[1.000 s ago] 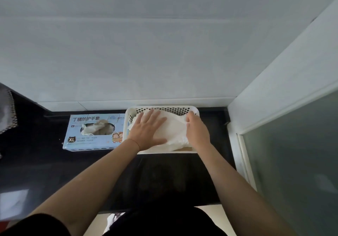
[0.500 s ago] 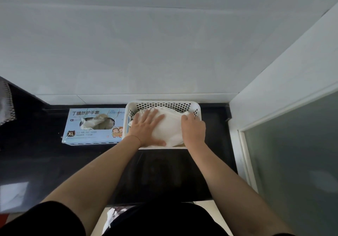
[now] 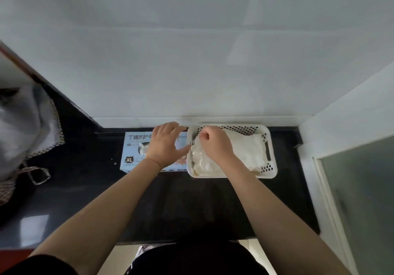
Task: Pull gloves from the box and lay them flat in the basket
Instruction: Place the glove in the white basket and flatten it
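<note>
Left hand off the pile, back over the box.
Your left hand [image 3: 165,144] now spreads open above the box [image 3: 136,153]; your right hand [image 3: 215,144] pinches the gloves [image 3: 247,149] in the basket [image 3: 271,168].

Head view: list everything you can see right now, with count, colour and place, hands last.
glove box: one, light blue, marked XL, on the counter left of the basket, partly under the left hand.
basket: one, white, perforated, on the counter against the wall.
gloves: a pile, white, count unclear, lying in the basket.
counter: one, black, glossy.
wall: white tiles, behind the counter.
cloth: one, grey-white with checked trim, far left.
glass panel: one, frosted, right.
left hand: fingers spread, over the glove box.
right hand: fingers curled on the gloves at the basket's left end.
</note>
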Available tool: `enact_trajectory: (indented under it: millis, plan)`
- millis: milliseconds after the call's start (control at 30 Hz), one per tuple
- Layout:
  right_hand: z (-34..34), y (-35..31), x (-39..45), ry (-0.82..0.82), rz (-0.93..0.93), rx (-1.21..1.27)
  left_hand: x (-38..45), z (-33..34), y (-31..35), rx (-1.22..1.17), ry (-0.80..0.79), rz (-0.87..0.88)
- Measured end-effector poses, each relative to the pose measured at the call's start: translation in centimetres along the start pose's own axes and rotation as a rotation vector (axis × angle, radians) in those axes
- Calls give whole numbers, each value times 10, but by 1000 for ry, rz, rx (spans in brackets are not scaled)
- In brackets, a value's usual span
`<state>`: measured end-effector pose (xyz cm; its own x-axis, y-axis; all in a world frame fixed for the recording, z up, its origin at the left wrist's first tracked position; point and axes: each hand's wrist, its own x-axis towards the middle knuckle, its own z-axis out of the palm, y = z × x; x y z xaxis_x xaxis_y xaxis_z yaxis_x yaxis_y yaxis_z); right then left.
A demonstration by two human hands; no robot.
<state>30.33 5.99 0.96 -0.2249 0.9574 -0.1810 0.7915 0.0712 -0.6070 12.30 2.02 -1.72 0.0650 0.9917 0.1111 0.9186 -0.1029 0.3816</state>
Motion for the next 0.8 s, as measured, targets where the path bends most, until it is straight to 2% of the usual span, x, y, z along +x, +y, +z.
enact_trajectory:
  millis: [133,200,300,433,533,633,700,800]
  plan:
    - [33,-58,-3,-217,255,548,-25,-34,-70,82,-236,-128]
    - [55,-82,-6,-363,332,662,-35,-45,-101,115,-345,-152]
    - [86,-108,-5,-477,372,648,-47,-49,-127,118,-443,-157]
    - [102,-121,-3,-525,504,621,-49,-47,-128,108,-464,-130]
    - [105,-126,-3,-469,572,722,-48,-48,-129,99,-462,-128]
    - [101,-119,-2,-384,543,734,-48,-48,-129,102,-455,-124]
    - [97,-120,-4,-403,498,654,-48,-47,-129,97,-450,-131]
    - [100,-130,-6,-525,504,427,-47,-45,-129,112,-445,-135]
